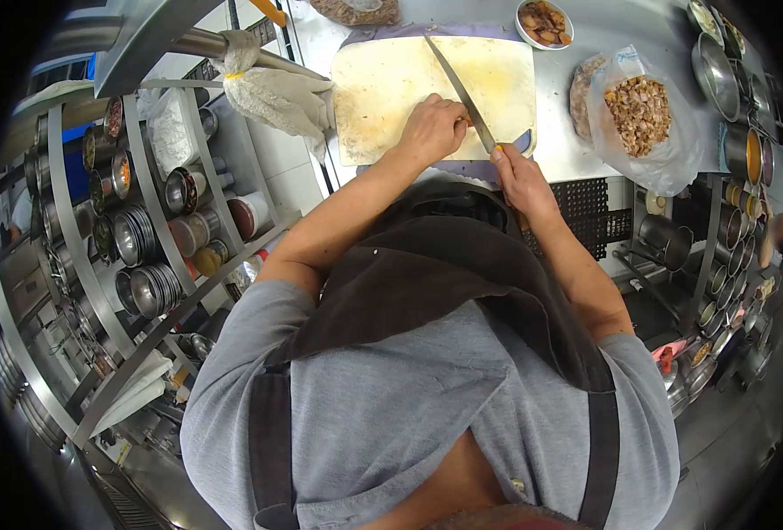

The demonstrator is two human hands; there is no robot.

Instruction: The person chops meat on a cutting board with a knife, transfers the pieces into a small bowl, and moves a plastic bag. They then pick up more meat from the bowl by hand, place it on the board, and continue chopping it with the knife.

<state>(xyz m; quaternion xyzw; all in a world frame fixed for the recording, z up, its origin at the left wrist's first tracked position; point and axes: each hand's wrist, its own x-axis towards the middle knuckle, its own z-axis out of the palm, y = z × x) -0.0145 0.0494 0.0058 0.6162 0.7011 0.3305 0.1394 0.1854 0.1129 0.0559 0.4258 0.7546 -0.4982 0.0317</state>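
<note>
A long knife point(458, 86) lies slanted across the white cutting board point(374, 75), its tip toward the board's far edge. My right hand point(525, 181) is closed around the knife's handle at the board's near right corner. Over the board, my left hand point(433, 128) is curled close to the left side of the blade. Its fingers are bent together, and what they hold, if anything, is too small to make out. A purple cloth point(472, 168) shows under the board's near edge.
Right of the board, an open plastic bag point(637, 115) holds chopped brown pieces. A white bowl point(544, 24) of brown slices stands at the back. A pale cloth point(272, 99) hangs at left, beside shelves of metal bowls point(155, 290).
</note>
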